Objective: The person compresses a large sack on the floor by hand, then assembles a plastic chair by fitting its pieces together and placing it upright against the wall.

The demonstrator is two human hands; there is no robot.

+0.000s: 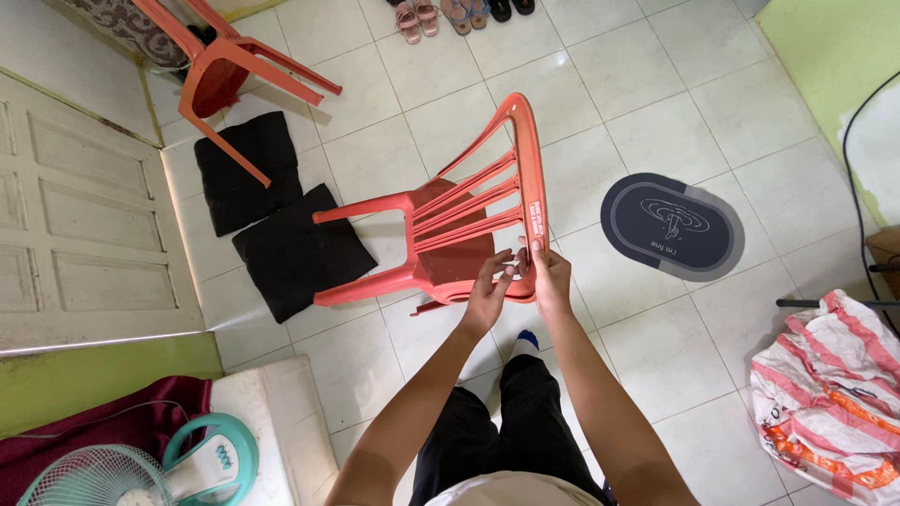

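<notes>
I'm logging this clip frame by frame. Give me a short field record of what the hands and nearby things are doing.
left hand: gripping the chair's backrest edge
right hand: gripping the same edge, beside the left
chair: red plastic, tipped over, its back toward the person
cushions: two black ones on the floor beyond the chair
second chair: red, overturned, top left
mat: dark oval, right of the chair
fan: teal, bottom left

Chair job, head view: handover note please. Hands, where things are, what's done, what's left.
Left hand: grips the top rail of the red chair.
Right hand: grips the same rail, beside the left.
Chair: held tilted on the tiled floor, seat facing away.
Nearby: two black cushions on the floor, one beside the chair; second red chair at top left.
Done: chair in hand.
Left: both cushions still off the chairs.
</notes>
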